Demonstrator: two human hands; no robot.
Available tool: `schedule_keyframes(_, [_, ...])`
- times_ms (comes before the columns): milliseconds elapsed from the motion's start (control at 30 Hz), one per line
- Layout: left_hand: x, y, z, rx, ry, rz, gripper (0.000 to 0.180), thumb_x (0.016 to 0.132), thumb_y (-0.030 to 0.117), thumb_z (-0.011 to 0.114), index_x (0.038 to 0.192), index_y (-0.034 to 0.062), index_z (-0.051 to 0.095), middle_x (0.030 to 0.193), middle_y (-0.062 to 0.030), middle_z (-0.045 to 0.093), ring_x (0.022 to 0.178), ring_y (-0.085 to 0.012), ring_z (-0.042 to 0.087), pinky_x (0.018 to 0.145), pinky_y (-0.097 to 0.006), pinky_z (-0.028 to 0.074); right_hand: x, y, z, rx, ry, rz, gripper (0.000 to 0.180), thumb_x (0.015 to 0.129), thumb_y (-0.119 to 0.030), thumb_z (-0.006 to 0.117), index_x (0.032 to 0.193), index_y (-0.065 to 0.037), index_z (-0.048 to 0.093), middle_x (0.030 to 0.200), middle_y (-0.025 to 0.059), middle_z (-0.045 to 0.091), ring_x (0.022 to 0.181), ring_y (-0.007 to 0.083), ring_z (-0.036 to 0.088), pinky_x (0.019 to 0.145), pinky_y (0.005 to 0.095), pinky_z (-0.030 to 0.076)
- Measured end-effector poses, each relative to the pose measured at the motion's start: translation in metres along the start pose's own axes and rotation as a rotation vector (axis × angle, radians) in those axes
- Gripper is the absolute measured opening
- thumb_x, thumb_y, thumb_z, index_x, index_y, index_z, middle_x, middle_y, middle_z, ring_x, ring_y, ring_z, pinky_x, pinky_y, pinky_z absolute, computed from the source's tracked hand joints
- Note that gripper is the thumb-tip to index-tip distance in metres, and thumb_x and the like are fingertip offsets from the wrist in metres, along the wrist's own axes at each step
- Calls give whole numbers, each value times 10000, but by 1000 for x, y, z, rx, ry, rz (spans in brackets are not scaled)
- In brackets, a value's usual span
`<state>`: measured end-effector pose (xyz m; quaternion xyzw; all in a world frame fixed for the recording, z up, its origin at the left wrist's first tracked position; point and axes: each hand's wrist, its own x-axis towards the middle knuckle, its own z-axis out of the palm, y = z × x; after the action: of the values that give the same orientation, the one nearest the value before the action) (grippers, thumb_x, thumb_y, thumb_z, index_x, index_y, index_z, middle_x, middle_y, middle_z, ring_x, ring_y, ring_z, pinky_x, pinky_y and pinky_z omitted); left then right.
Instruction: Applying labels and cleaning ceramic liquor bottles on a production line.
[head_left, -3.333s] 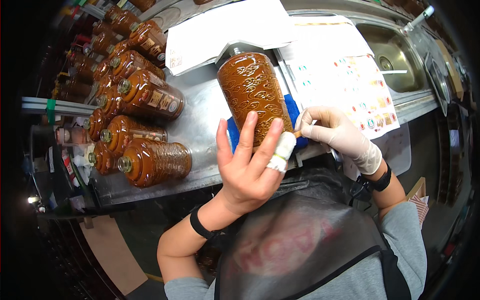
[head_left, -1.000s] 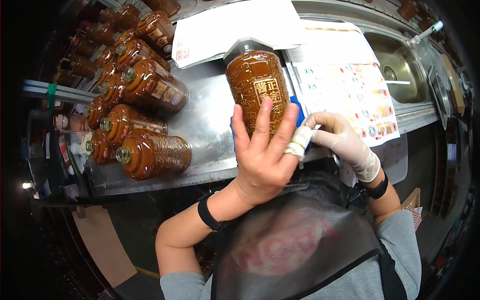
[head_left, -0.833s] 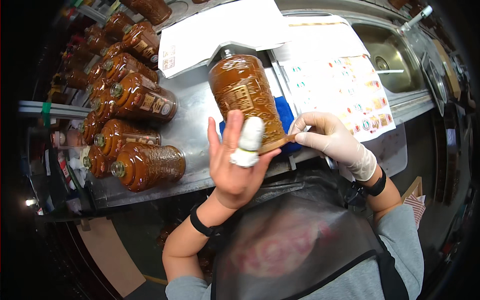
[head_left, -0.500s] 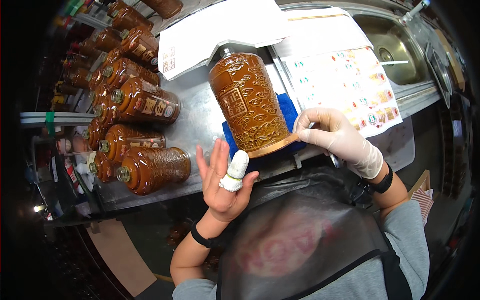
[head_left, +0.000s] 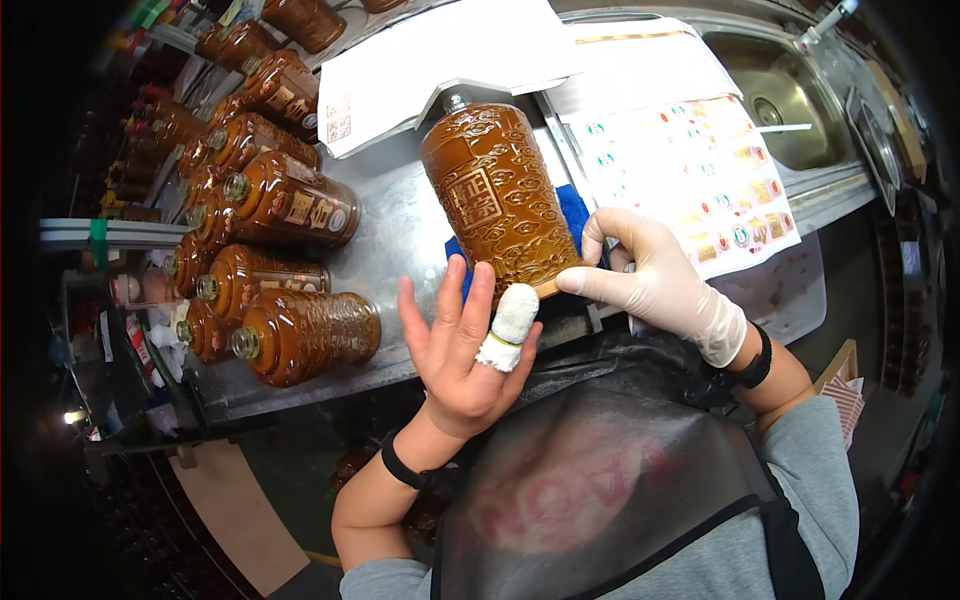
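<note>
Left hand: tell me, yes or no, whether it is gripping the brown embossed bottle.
No. The left hand is open with fingers spread just below the brown embossed bottle, which the gloved right hand holds at its base.

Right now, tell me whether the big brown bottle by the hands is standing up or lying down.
Lying down. The brown bottle rests on its side on the metal counter, neck pointing away; the gloved right hand holds its base, and the left hand is open beside it.

About 12 brown bottles [head_left: 497,195]; 1 sticker sheet [head_left: 690,180] — 2 hands [head_left: 455,350].
</note>
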<state>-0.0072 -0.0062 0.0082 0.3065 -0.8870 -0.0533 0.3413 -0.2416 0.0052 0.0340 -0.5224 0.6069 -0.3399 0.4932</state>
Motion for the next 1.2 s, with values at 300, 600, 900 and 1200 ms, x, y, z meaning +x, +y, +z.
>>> schedule_keyframes(300, [27, 12, 6, 55, -7, 51, 378, 732, 121, 787, 1100, 76, 712, 1351, -230, 573, 1273, -464, 515, 1110, -662, 183, -1, 10, -1, 115, -26, 114, 230, 853, -235, 754, 814, -76, 593, 623, -80, 493, 533, -12, 404, 468, 196, 335])
schedule_keyframes(600, [22, 6, 6, 15, 72, -146, 640, 717, 122, 826, 1281, -51, 580, 1335, -258, 572, 1266, -387, 549, 1109, -625, 251, -3, 25, -4, 143, -6, -42, 130, 904, -117, 617, 1002, -32, 621, 906, -17, 608, 664, 12, 477, 613, 212, 430])
schedule_keyframes(900, [-6, -12, 23, -164, 109, -321, 634, 832, 16, 730, 1397, -84, 460, 1385, -234, 549, 1229, -290, 592, 1007, -339, 459, -9, 9, -4, 239, -46, -13, 153, 895, -93, 617, 1036, -39, 589, 934, -9, 599, 619, 0, 447, 581, 178, 400])
schedule_keyframes(1200, [-35, -18, -3, -261, -74, -215, 606, 813, 164, 781, 1324, -62, 546, 1336, -258, 567, 1281, -392, 528, 1101, -618, 284, 0, -6, 17, -149, 97, -241, 495, 746, -360, 832, 978, -56, 518, 849, 94, 571, 721, 235, 580, 683, 363, 502])
